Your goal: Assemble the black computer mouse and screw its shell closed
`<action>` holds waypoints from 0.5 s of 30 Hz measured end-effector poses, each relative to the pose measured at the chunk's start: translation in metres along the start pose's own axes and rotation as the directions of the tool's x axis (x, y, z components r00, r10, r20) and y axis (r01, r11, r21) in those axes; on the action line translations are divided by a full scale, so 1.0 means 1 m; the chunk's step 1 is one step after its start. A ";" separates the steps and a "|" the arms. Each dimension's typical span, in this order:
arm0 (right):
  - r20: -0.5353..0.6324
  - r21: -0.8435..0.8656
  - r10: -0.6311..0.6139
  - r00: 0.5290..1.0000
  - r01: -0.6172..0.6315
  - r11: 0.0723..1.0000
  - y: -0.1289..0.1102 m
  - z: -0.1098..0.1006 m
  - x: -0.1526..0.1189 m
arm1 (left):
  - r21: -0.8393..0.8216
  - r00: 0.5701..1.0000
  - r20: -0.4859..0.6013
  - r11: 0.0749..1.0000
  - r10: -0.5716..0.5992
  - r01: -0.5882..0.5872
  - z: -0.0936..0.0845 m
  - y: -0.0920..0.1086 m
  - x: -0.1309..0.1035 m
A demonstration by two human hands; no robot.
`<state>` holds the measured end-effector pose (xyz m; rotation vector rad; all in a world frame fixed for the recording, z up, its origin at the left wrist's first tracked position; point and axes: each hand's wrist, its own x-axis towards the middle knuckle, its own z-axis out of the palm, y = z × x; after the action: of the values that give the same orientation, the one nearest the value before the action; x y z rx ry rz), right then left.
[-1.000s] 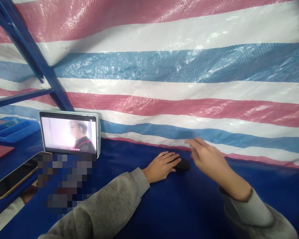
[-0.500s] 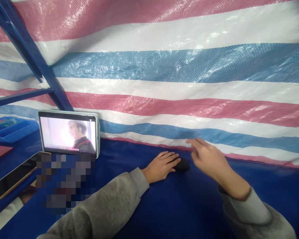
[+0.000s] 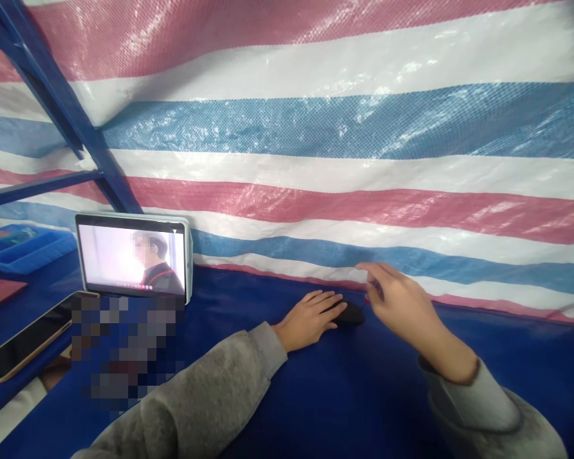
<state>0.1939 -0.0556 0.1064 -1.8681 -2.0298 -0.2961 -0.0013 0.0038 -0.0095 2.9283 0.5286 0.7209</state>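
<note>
My left hand [image 3: 310,320] lies palm down on the blue table surface, its fingers stretched out and slightly spread. Those fingertips rest on the near side of a dark, rounded object [image 3: 351,313] that looks like a computer mouse. Just right of it, my right hand [image 3: 402,306] is raised over the table, wrist bent. Its index finger points left and the other fingers curl below, with a gap between the fingertips. Nothing plainly shows in this hand. A tiny red speck lies below its fingers, too small to name.
A tablet [image 3: 132,258] playing a video stands upright at left. Before it are a phone [image 3: 33,338] and a pixelated patch. Blue trays [image 3: 38,248] and a red flat piece [image 3: 0,296] sit far left. Striped sheeting [image 3: 339,127] hangs behind the table, beside a blue metal frame [image 3: 52,83].
My right hand has shifted slightly, its fingers bending a little more and tilting. The left hand stays on the dark rounded object. The red speck below the right fingers now shows.
</note>
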 end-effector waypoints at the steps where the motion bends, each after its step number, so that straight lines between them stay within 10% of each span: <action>1: -0.001 -0.007 -0.006 1.000 0.006 1.000 0.000 0.000 0.000 | -0.001 1.000 0.002 1.000 0.003 -0.003 0.000 0.000 0.000; 15: -0.033 0.057 -0.007 0.999 0.009 0.998 0.002 -0.001 0.001 | -0.017 1.000 0.001 1.000 -0.013 0.013 0.000 0.000 -0.001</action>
<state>0.1962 -0.0546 0.1075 -1.8102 -2.0030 -0.2667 -0.0018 0.0036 -0.0098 2.9061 0.5384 0.7193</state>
